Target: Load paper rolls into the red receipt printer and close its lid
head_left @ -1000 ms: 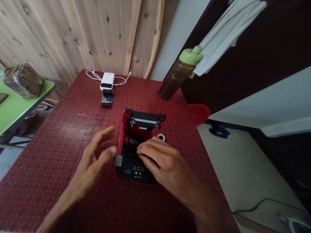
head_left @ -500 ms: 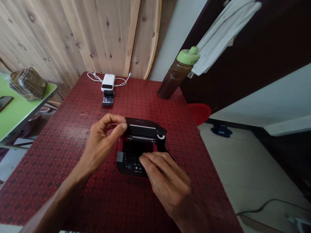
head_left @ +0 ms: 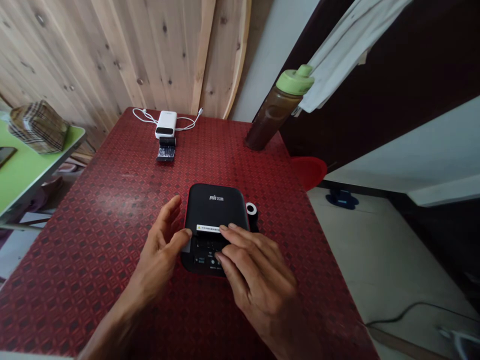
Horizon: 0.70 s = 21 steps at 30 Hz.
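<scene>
Receipt printer point(head_left: 215, 210) closed, both hands on it.
Right hand point(head_left: 258, 270) pressing flat on lid; left hand point(head_left: 159, 255) thumb at edge, no grip.

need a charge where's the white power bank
Head view: the white power bank sits at the red table's far edge, left of centre, behind a small dark object.

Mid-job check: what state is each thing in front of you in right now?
Printer: lid shut.
Left hand: open, thumb at the printer's edge.
Right hand: resting on the printer's front, spread.
Bottle: upright, green cap on, dark liquid inside.
Power bank: lying flat.
</scene>
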Each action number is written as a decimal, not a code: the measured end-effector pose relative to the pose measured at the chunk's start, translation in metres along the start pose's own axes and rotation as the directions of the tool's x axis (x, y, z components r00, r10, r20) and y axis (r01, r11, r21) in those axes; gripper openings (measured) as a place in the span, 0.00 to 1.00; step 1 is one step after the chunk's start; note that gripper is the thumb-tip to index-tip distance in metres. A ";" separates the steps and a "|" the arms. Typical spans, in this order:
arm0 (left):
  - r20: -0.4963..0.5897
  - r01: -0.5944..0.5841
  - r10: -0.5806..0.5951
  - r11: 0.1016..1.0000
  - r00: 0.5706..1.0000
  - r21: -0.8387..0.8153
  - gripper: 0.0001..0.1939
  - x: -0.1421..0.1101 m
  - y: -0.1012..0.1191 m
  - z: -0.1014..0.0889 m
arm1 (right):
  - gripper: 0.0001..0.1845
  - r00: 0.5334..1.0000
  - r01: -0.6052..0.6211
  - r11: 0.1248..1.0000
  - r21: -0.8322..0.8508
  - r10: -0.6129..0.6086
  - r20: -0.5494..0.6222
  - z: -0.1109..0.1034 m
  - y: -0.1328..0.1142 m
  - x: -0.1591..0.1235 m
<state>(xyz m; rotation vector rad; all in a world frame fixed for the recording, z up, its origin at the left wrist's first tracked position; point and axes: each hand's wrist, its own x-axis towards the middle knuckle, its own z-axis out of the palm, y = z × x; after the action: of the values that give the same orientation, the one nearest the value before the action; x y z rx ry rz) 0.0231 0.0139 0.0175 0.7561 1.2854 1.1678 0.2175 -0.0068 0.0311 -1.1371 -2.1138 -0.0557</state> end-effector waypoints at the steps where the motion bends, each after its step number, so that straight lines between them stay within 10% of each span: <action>1: 0.013 0.006 -0.006 1.000 1.000 -0.012 0.40 0.000 0.000 0.001 | 0.08 1.000 -0.007 1.000 0.005 0.007 0.004 0.000 0.000 0.000; 12: 0.049 -0.013 0.014 1.000 0.999 -0.009 0.37 -0.001 -0.002 -0.003 | 0.06 0.998 -0.066 0.993 0.094 0.064 0.027 -0.004 0.003 -0.009; 21: 0.109 -0.026 0.021 0.999 0.994 0.046 0.29 -0.015 -0.013 -0.025 | 0.29 0.870 -0.460 0.868 0.188 0.483 -0.103 0.003 -0.010 -0.059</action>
<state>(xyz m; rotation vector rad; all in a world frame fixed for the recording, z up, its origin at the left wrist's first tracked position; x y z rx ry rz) 0.0033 -0.0085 0.0061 0.8604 1.2205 1.1032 0.2295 -0.0539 -0.0045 -1.4742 -1.6280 0.2477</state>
